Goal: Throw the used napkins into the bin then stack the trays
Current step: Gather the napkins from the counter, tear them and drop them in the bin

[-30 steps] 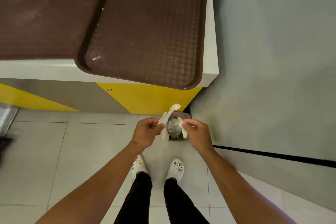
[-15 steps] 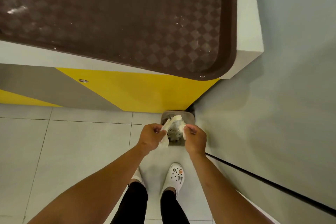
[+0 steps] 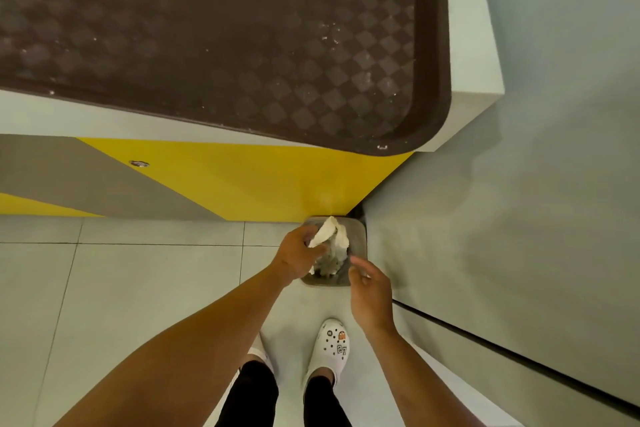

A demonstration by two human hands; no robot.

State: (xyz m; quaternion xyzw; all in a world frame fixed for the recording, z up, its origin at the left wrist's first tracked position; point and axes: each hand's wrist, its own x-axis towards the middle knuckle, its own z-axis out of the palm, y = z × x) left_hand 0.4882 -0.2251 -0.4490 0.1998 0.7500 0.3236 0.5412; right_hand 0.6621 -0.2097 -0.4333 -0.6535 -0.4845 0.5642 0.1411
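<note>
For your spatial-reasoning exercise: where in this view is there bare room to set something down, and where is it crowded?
Free: the floor tiles left of the left hand, below the yellow counter front; also the brown tray, bare but for crumbs. Crowded: the corner bin, where the left hand holds a napkin and the right hand hovers open beside it.

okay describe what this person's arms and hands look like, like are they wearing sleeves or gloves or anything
Both forearms are bare, with no sleeves in view. The left hand and right hand are bare too: no gloves, and no watch, bracelet or rings visible. Lower down the person wears black trousers and white clogs with small charms.
</note>
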